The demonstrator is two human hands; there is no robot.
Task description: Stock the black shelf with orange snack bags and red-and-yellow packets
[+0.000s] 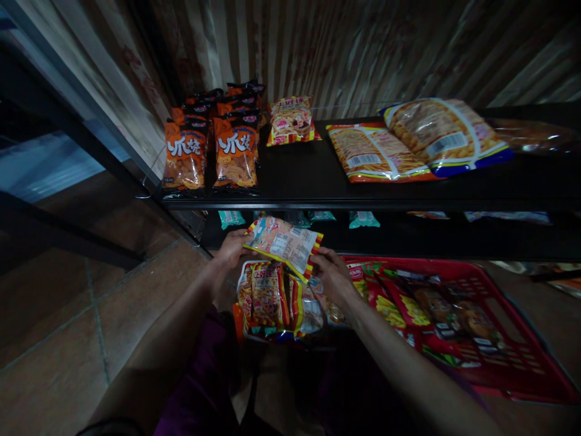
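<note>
A snack bag (285, 242) with red and yellow striped ends is stretched between my two hands, its printed back facing up. My left hand (232, 247) pinches its left end and my right hand (333, 272) grips the right end. Just below it stands a white-rimmed container (240, 275) packed with similar snack bags (267, 293). On the black shelf (290, 175) ahead, a matching snack bag (293, 121) stands upright beside rows of orange snack bags (236, 151).
A red basket (512, 303) of assorted snack packs is on the floor at the right. Two large snack bags (449, 136) lie on the shelf. Teal packets (363, 218) sit on the lower shelf. A dark metal post (91, 133) rises at left; a striped curtain (318, 48) hangs behind.
</note>
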